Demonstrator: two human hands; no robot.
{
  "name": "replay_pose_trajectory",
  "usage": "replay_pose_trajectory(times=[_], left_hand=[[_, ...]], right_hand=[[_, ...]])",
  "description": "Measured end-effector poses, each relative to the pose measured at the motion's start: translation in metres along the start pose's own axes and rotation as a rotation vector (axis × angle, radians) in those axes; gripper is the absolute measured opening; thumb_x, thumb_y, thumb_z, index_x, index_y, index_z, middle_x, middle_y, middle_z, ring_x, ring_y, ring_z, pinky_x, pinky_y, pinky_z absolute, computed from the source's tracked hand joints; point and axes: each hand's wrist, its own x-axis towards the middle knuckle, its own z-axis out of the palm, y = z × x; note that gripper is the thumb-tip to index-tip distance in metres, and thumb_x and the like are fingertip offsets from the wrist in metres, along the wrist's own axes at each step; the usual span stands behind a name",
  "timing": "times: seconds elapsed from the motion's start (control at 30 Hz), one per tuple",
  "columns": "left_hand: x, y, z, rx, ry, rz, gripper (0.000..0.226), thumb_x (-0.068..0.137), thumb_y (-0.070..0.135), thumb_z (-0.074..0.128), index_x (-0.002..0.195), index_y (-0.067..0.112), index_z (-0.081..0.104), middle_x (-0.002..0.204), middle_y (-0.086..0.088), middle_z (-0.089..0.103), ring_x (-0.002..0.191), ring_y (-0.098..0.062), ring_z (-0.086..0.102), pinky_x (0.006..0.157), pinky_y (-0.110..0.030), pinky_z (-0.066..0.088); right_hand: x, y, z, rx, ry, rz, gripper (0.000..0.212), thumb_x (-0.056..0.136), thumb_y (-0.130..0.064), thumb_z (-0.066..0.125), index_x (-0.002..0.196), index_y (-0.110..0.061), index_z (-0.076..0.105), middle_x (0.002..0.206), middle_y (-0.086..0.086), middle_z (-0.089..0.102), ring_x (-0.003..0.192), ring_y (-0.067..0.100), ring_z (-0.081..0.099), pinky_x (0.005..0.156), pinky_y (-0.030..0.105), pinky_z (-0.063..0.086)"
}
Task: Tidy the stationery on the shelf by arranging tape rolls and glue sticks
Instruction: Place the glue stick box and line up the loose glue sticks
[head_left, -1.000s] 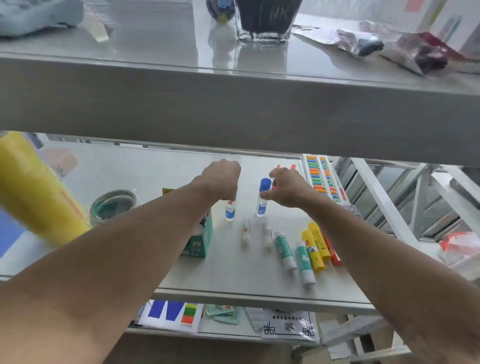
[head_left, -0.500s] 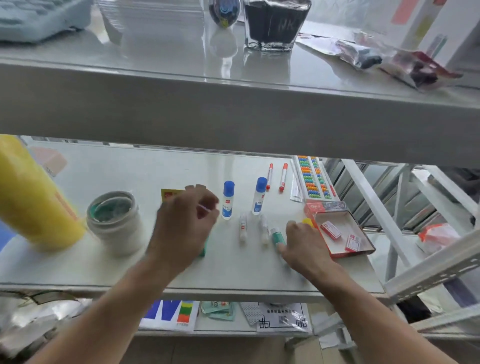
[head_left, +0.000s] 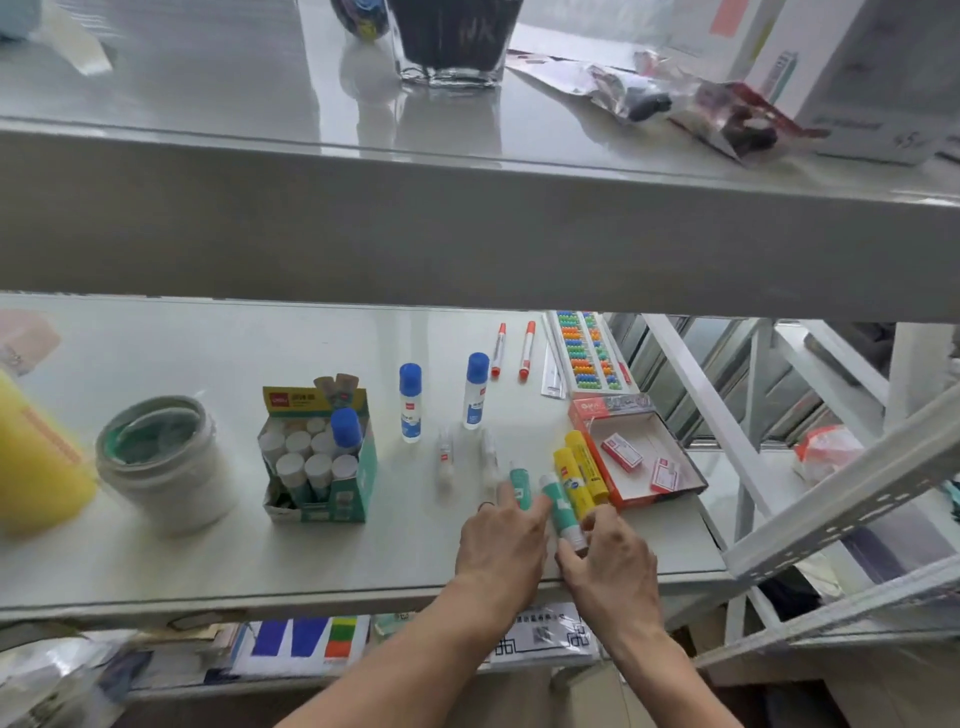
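Lying flat near the shelf's (head_left: 208, 577) front edge, green glue stick (head_left: 560, 506) with long axis running front-to-back, far end tilted slightly left, left hand (head_left: 501, 543) and right hand (head_left: 610, 558) pinching its sides with curled fingers, yellow glue sticks (head_left: 579, 475) just beside it.

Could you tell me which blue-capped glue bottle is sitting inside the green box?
The leftmost blue-capped bottle; the other two stand on the bare shelf.

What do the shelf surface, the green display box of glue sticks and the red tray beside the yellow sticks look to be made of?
Shelf surface: probably painted metal or laminate, pale and glossy, reflecting light.
Green display box: printed cardboard, with folded, slightly crumpled edges.
Red tray: likely thin card, red outside, plain white inside.
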Motion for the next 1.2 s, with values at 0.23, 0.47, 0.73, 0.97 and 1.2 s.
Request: replay_pose_trajectory(times=[0.23, 0.47, 0.73, 0.97, 1.2], left_hand=[[-0.049, -0.022, -0.030, -0.280, 0.269, -0.056, 0.034, 0.090, 0.011, 0.062, 0.117, 0.028, 0.049, 0.095, -0.004, 0.051, 0.060, -0.024, 0.060, 0.049, -0.032, 0.051], [-0.163, -0.138, -0.090, -0.570, 0.633, -0.532, 0.025, 0.078, 0.021, 0.079, 0.094, 0.032, 0.063, 0.066, 0.016, 0.060, 0.072, 0.002, 0.061, 0.056, -0.007, 0.042], [-0.129, -0.219, -0.106, -0.508, 0.569, -0.556, 0.023, 0.084, 0.020, 0.075, 0.106, 0.017, 0.071, 0.089, 0.004, 0.065, 0.079, -0.014, 0.061, 0.072, -0.025, 0.045], [-0.101, -0.229, -0.109, -0.470, 0.515, -0.486, 0.027, 0.086, 0.021, 0.072, 0.112, 0.015, 0.067, 0.093, -0.001, 0.071, 0.082, -0.015, 0.063, 0.075, -0.026, 0.049], [-0.077, -0.227, -0.121, -0.385, 0.310, -0.356, 0.016, 0.084, 0.019, 0.073, 0.099, 0.017, 0.070, 0.091, 0.002, 0.072, 0.079, -0.017, 0.066, 0.076, -0.038, 0.057]], right_hand=[[-0.015, -0.010, -0.026, 0.487, 0.190, 0.086, 0.023, 0.084, -0.023, 0.079, 0.099, -0.013, 0.065, 0.077, -0.009, 0.067, 0.072, 0.007, 0.066, 0.063, 0.023, 0.052], [-0.027, -0.063, -0.031, 0.866, 0.061, 0.025, 0.021, 0.082, -0.025, 0.080, 0.097, -0.017, 0.069, 0.081, 0.007, 0.075, 0.070, 0.022, 0.076, 0.067, 0.034, 0.063], [-0.059, -0.099, -0.008, 0.963, 0.024, 0.010, 0.015, 0.082, -0.015, 0.080, 0.093, -0.014, 0.070, 0.079, 0.012, 0.073, 0.067, 0.026, 0.075, 0.064, 0.033, 0.063], [-0.073, -0.097, -0.012, 0.953, 0.077, 0.022, 0.013, 0.082, -0.011, 0.080, 0.089, -0.017, 0.071, 0.077, 0.012, 0.073, 0.066, 0.030, 0.074, 0.066, 0.035, 0.061], [-0.074, -0.107, -0.020, 0.990, 0.075, 0.011, 0.026, 0.073, -0.028, 0.078, 0.094, -0.015, 0.070, 0.081, 0.009, 0.075, 0.068, 0.028, 0.074, 0.066, 0.030, 0.062]])
